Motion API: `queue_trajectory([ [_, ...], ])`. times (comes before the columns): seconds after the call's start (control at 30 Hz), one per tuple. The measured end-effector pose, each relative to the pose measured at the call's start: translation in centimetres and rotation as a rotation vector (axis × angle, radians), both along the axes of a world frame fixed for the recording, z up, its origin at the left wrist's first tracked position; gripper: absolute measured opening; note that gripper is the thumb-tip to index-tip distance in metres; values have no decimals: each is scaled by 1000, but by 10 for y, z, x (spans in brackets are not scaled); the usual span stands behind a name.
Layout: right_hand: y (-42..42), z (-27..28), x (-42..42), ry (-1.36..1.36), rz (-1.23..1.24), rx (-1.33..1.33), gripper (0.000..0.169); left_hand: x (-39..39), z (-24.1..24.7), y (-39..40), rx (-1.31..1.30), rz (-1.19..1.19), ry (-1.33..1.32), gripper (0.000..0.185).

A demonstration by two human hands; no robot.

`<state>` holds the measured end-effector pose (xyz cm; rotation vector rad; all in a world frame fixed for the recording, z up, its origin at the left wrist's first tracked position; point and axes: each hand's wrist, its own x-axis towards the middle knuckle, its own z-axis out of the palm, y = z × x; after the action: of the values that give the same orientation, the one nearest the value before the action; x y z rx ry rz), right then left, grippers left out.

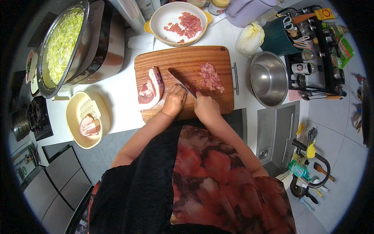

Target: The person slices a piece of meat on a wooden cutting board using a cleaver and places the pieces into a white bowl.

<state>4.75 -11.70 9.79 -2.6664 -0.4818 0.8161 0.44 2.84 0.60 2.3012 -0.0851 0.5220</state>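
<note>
My right hand [207, 107] grips a kitchen knife [181, 82], whose blade points up and to the left over a wooden cutting board [181, 55]. Close by the blade, my left hand [174, 101] rests on the board with its fingers curled; whatever may be under them is hidden. Some bits of raw meat [191, 85] show just beyond the blade. A pile of chopped meat [211, 76] lies on the board's right part. To the left of my left hand sits a slab of raw pork with skin and fat [152, 89].
A white dish with yellow handles [159, 25] holds chopped meat behind the board. At left are a cream basin [105, 117] with a pork piece and a colander [85, 32] of shredded cabbage. A cabbage [249, 40], steel bowl [267, 77] and sink [274, 128] are at right.
</note>
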Motion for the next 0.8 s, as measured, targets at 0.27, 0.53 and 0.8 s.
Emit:
queue_trajectory([
  [0.27,-6,4,19,-64,-125,36,29,-4,0,4,-33,-8,28,9],
  [0.53,-13,6,-14,10,-27,83,26,-10,2,4,-47,23,13,8],
  [0.8,9,-3,7,-3,-89,101,24,-10,-3,7,17,-45,39,9],
])
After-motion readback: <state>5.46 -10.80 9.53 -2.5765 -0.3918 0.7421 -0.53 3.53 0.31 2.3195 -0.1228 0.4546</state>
